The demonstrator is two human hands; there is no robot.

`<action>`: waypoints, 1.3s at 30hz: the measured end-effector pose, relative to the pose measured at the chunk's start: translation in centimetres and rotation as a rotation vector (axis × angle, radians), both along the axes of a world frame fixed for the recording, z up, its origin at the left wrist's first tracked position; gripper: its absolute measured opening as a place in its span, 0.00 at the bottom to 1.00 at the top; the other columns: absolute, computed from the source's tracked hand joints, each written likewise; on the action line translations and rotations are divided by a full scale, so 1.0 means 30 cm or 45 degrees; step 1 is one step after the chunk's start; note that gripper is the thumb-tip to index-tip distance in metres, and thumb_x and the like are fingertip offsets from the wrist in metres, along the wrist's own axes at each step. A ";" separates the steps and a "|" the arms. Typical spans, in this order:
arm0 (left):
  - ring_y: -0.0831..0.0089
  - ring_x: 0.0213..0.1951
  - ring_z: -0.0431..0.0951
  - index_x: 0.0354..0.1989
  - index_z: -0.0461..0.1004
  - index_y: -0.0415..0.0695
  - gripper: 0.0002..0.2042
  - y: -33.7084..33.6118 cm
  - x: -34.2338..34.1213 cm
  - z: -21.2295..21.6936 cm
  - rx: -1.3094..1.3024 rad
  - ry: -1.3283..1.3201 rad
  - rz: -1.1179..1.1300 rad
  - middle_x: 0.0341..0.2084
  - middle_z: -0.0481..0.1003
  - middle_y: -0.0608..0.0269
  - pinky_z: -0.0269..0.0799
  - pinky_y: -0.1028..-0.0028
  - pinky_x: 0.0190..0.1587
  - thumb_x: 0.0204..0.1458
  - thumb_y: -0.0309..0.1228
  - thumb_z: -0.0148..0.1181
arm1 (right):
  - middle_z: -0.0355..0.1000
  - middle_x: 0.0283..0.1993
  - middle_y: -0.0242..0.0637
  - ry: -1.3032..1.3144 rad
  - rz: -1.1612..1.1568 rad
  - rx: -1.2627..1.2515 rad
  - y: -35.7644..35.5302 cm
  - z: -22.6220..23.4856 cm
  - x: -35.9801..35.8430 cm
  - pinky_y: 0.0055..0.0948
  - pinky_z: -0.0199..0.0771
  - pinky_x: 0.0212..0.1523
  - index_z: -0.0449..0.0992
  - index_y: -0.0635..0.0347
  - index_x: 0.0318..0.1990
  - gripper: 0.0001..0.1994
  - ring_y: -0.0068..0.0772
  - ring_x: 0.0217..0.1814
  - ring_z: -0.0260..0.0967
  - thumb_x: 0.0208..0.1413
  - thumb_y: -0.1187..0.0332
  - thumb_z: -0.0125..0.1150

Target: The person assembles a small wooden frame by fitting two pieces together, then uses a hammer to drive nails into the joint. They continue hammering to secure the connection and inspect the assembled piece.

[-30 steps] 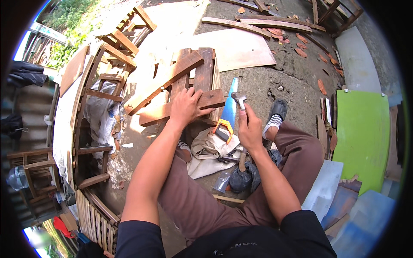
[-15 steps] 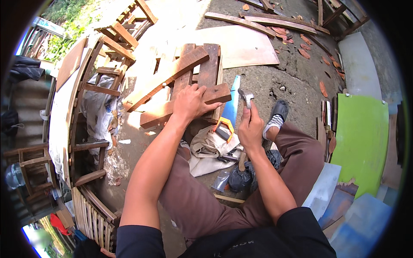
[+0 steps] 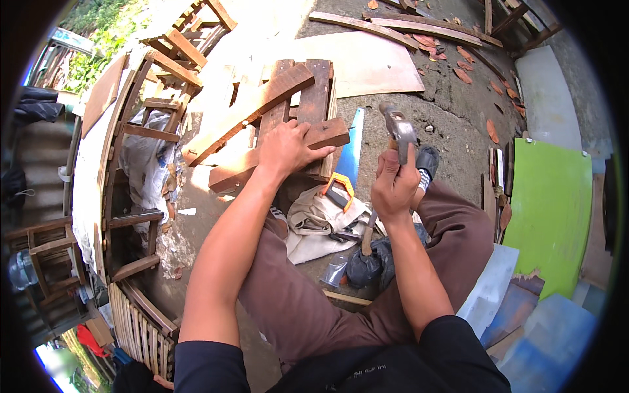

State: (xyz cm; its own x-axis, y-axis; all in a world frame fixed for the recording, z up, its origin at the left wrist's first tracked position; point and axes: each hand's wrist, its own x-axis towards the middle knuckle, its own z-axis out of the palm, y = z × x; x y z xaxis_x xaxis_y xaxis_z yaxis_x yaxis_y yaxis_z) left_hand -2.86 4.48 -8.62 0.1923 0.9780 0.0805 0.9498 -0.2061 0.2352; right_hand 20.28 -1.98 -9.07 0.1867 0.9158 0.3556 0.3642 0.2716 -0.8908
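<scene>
My left hand (image 3: 283, 149) grips the top of a short wooden beam (image 3: 236, 171), thumb on the near side and fingers over the far side. The beam lies across a slatted wooden frame (image 3: 313, 98), and a second, longer beam (image 3: 252, 112) slants over the same frame just beyond it. In my right hand (image 3: 396, 187) is a hammer, held up to the right of the beam. Its metal head (image 3: 400, 128) points away from me, apart from the wood. Beside the frame lies a handsaw (image 3: 352, 147) with a blue blade and orange-black handle.
Between my legs are a beige cloth (image 3: 311, 219), a dark plastic bag (image 3: 367, 267) and a small clear packet (image 3: 336, 270). Wooden racks (image 3: 151, 134) stand on the left. Loose planks (image 3: 426, 31) lie at the far right, and a green panel (image 3: 547, 209) stands nearer.
My right hand has lifted the hammer and turned it, bringing its head higher and a little to the right. My left hand stays on the beam.
</scene>
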 end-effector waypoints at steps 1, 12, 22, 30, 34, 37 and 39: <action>0.51 0.42 0.85 0.45 0.85 0.40 0.39 -0.001 0.000 0.001 -0.026 0.011 0.014 0.38 0.82 0.50 0.83 0.55 0.46 0.44 0.68 0.71 | 0.78 0.32 0.60 0.040 0.024 0.087 0.001 -0.004 -0.007 0.49 0.74 0.34 0.71 0.73 0.57 0.16 0.62 0.32 0.79 0.75 0.65 0.49; 0.50 0.42 0.86 0.44 0.85 0.38 0.38 0.010 0.010 0.011 -0.074 -0.024 0.043 0.37 0.83 0.49 0.83 0.55 0.46 0.44 0.67 0.72 | 0.74 0.28 0.59 0.047 0.052 0.058 0.030 0.033 -0.007 0.53 0.72 0.32 0.69 0.66 0.60 0.15 0.69 0.33 0.77 0.74 0.67 0.49; 0.50 0.43 0.85 0.47 0.85 0.38 0.37 0.014 0.018 0.034 -0.134 -0.060 0.045 0.40 0.83 0.48 0.82 0.55 0.48 0.45 0.64 0.74 | 0.75 0.33 0.58 -0.092 0.033 -0.100 0.061 0.024 -0.009 0.51 0.73 0.34 0.71 0.65 0.55 0.11 0.68 0.37 0.78 0.75 0.67 0.48; 0.50 0.40 0.86 0.39 0.87 0.40 0.38 0.027 0.015 0.021 -0.080 -0.109 -0.013 0.36 0.84 0.48 0.83 0.53 0.45 0.44 0.70 0.70 | 0.75 0.29 0.59 -0.251 -0.024 -0.571 0.080 -0.037 -0.017 0.55 0.72 0.33 0.71 0.62 0.55 0.13 0.70 0.34 0.77 0.76 0.63 0.47; 0.49 0.40 0.86 0.40 0.87 0.40 0.38 0.020 0.028 0.018 -0.082 -0.087 -0.027 0.36 0.84 0.48 0.83 0.53 0.44 0.43 0.70 0.70 | 0.76 0.31 0.56 -0.025 -0.088 -0.138 0.061 -0.024 0.036 0.48 0.71 0.30 0.70 0.65 0.53 0.14 0.63 0.32 0.79 0.76 0.61 0.47; 0.48 0.41 0.86 0.42 0.87 0.40 0.39 0.011 0.033 0.019 -0.086 -0.110 -0.018 0.36 0.84 0.47 0.83 0.52 0.45 0.44 0.71 0.69 | 0.76 0.32 0.54 0.246 -0.012 0.023 0.016 -0.029 0.052 0.47 0.71 0.29 0.71 0.65 0.52 0.13 0.61 0.31 0.79 0.75 0.63 0.49; 0.48 0.41 0.86 0.42 0.87 0.40 0.39 0.012 0.033 0.027 -0.103 -0.086 -0.010 0.36 0.84 0.47 0.83 0.52 0.45 0.44 0.71 0.69 | 0.76 0.32 0.55 0.205 0.123 0.183 0.011 -0.046 0.043 0.47 0.70 0.28 0.72 0.65 0.51 0.11 0.61 0.31 0.79 0.74 0.65 0.50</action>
State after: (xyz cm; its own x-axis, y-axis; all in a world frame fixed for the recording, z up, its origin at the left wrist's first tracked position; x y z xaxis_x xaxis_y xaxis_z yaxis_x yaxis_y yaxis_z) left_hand -1.87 4.84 -7.82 0.1965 0.9804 0.0139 0.9299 -0.1908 0.3146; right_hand 21.58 -1.66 -10.45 0.1653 0.8742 0.4566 0.1866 0.4269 -0.8848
